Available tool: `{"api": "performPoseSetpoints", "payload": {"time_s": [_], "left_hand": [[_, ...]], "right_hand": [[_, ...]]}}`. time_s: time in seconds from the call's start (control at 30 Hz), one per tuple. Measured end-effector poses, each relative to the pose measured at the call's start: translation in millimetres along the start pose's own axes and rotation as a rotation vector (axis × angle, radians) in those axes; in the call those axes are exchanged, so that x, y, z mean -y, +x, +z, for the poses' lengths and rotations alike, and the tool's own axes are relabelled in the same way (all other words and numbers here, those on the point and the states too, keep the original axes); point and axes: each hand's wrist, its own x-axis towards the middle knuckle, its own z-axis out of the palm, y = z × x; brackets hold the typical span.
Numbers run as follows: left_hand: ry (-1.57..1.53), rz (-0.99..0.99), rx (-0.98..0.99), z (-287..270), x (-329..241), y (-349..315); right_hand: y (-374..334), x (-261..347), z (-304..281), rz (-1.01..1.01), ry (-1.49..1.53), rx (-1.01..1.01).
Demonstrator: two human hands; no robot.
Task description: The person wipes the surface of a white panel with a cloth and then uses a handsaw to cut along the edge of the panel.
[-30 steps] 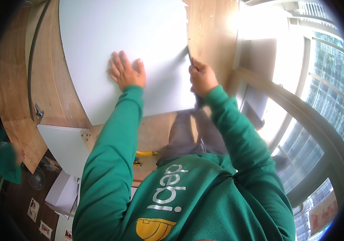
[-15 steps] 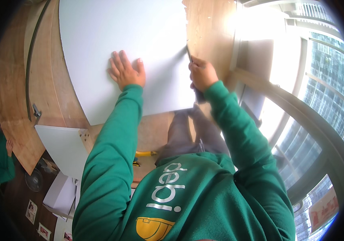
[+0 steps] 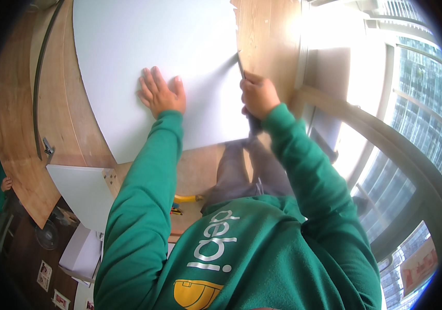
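Observation:
A large white board (image 3: 128, 36) lies over a wooden surface. My left hand (image 3: 163, 97) rests flat on it, fingers spread and empty. At the board's right edge, my right hand (image 3: 260, 96) is closed around a hand tool with a narrow dark blade (image 3: 240, 63). The blade points away from me along that edge. The dark handle end (image 3: 254, 125) shows below my fist; whether it is a saw or a knife I cannot tell. Farther up, the board's right edge looks ragged.
Pale wood (image 3: 265, 36) borders the board on the right, near bright windows (image 3: 417, 77). A long dark strip (image 3: 39, 77) and a small clamp-like metal piece (image 3: 48, 146) lie left. Below stand a white panel (image 3: 79, 194) and a yellow-handled tool (image 3: 187, 198). Another person's hand (image 3: 6, 184) is at far left.
My right hand and the tool have shifted very slightly left in view, along with the board. My left hand stays flat in place. The other person's hand at far left has moved.

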Motion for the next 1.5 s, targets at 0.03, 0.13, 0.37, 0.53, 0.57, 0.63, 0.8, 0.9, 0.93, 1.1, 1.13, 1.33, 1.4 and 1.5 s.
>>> {"api": "performPoseSetpoints", "payload": {"time_s": [0.03,0.13,0.37,0.53,0.57,0.63,0.8,0.9,0.93,1.1,1.13,1.33,1.4,1.5], "left_hand": [[-0.006,0.0,0.01,0.2,-1.5,-0.3],[-0.025,0.001,0.014,1.2,-8.6,5.9],[-0.012,0.005,0.004,8.1,-4.1,5.7],[0.021,0.041,-0.013,12.8,-9.6,6.7],[0.019,0.041,-0.015,13.1,-10.7,6.8],[0.013,0.028,-0.025,14.4,-11.1,7.6],[0.027,0.017,-0.033,19.2,-11.5,6.4],[0.019,0.033,-0.041,18.5,-14.6,7.7],[0.02,0.033,-0.041,18.5,-15.3,7.5],[0.046,0.031,-0.044,18.8,-14.5,6.3],[0.047,0.028,-0.042,18.7,-15.2,5.8],[0.027,0.056,-0.034,17.1,-20.3,6.7],[0.019,0.06,-0.028,17.6,-23.0,8.3],[0.04,0.049,-0.038,16.4,-17.4,6.0]], "right_hand": [[4.6,-4.2,5.5,-0.007,-0.007,-0.03],[29.9,-13.9,5.2,0.007,0.079,-0.038],[41.0,-22.1,-32.7,-0.167,0.06,-0.152],[68.4,-40.7,-46.2,0.005,0.464,-0.142],[75.9,-44.6,-47.5,0.042,0.508,-0.112],[89.1,-55.6,-40.6,-0.087,0.455,-0.109],[86.2,-61.7,-19.8,-0.201,0.351,-0.009],[76.1,-63.5,-20.3,-0.251,0.331,0.015],[75.6,-66.5,-20.4,-0.265,0.333,0.018],[75.5,-70.9,-36.5,-0.159,0.494,0.021],[75.0,-67.6,-39.6,-0.164,0.5,0.024],[84.7,-64.6,-33.9,-0.22,0.418,0.191],[91.9,-80.1,-22.8,-0.288,0.437,0.123],[77.6,-84.0,-34.8,-0.275,0.605,0.129]]}}
